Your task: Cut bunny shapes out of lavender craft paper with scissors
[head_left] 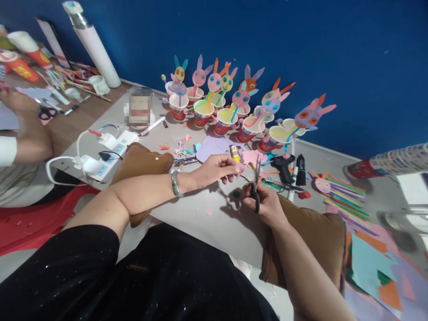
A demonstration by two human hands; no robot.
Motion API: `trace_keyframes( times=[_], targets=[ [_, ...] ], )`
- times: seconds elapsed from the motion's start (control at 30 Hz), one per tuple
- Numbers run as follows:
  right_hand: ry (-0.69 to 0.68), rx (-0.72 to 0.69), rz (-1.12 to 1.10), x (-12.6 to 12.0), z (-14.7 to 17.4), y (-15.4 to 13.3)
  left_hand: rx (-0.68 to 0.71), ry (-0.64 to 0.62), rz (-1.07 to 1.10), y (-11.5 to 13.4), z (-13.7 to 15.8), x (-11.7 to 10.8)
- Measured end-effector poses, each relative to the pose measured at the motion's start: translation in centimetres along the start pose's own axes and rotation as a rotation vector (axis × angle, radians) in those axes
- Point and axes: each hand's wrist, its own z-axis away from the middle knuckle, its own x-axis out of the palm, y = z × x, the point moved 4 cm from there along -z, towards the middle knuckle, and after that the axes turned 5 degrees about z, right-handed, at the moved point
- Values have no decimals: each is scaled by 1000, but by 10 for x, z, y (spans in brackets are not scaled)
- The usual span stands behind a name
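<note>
Black clothing [160, 276] lies nearest, and over the surface [189, 216] the left grip [217, 171] pinches a small pink piece [240, 169], probably light, flimsy paper best held by its edge, while the right grip [267, 205] clasps presumably stiff scissors [257, 187] by their handles.

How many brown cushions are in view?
2: one cushion partly covered by the left forearm, the other cushion partly covered by the right forearm. Any others would be hidden from view.

Shiny metal scissors [257, 173] with smooth plastic handles [256, 200], matt paper sheet [214, 147], soft-napped cloth cushion [314, 238].
</note>
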Motion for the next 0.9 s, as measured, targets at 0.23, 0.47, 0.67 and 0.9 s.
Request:
trace_keyframes(
  times=[0.23, 0.47, 0.67, 0.9],
  targets=[
    [-198, 144, -88, 12, 2, 15, 40, -1, 36, 0, 1, 0],
    [-227, 132, -30, 12, 2, 18, 22, -7, 58, -4, 2, 0],
    [-230, 89, 17, 14, 2, 18, 5, 6, 45, -8, 1, 1],
    [-229, 74, 43, 15, 2, 16, 3, -4, 45, -9, 2, 2]
  ],
)
